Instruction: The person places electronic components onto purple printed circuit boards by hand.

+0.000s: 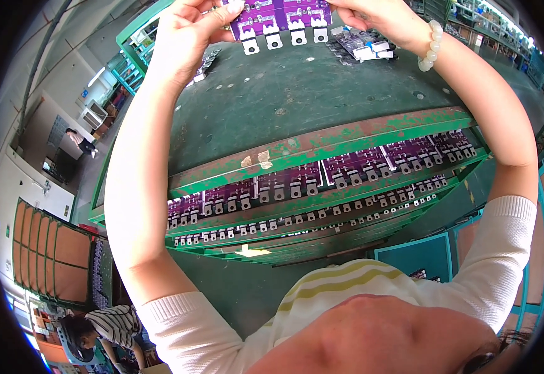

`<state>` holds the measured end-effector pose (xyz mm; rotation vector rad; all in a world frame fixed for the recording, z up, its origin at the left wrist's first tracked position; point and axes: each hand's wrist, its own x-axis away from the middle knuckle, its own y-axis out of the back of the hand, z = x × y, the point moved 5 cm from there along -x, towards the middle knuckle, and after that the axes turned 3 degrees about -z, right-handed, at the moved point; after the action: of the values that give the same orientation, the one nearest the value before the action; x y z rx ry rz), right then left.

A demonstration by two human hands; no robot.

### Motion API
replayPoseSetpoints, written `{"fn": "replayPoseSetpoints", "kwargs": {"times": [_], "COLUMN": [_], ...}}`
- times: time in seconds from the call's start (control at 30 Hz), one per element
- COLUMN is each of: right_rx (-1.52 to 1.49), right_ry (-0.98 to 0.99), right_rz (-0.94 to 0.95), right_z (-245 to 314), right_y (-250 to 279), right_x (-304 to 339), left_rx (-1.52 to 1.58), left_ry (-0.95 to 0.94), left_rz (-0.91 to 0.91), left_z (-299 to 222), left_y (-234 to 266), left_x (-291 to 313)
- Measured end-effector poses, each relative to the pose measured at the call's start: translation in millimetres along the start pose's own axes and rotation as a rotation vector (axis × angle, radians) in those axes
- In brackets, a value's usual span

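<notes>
At the top edge of the view, over the far part of the worktop (272, 103): one purple circuit board (279, 20), four metal tabs (298, 37) toward the wearer, its far side cut off by the frame. Left hand (198, 28) grips the left edge, thumb on the face; right hand (360, 14) looks closed on the right edge, fingers partly out of frame. Both hands committed, none spare.

Step in hand, my read: two-handed handling or visual check of this single board. Next move calls for keeping it level, fingers on the edges and off the parts, and a clear landing spot before either hand lets go.

Outward: board pile (364, 50) on the worktop near the right hand, smaller pile (204, 67) beyond the left forearm. Below the worktop's front rail (322, 142), rows of purple boards (291, 181) on tiers, tabs outward. Teal bin (409, 250) by the wearer's body. Co-worker in stripes (113, 325) lower left, bent over; another person (82, 143) well off.
</notes>
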<state>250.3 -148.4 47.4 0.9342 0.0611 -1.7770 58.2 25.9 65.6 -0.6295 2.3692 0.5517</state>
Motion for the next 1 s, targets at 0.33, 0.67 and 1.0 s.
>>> {"fn": "replayPoseSetpoints", "kwargs": {"times": [0.33, 0.67, 1.0], "right_rx": [-0.093, -0.038, -0.070], "right_ry": [-0.007, -0.028, -0.061], "right_rz": [0.040, 0.063, 0.076], "right_z": [-8, -10, -10], "right_y": [-6, -9, -10], "right_x": [-2, 0, -1], "left_rx": [-0.016, -0.120, -0.078], "left_ry": [-0.026, -0.033, -0.020], "left_rz": [-0.007, -0.038, -0.049], "left_z": [-1, -10, -5], "left_y": [5, 4, 8], "left_x": [0, 4, 3]}}
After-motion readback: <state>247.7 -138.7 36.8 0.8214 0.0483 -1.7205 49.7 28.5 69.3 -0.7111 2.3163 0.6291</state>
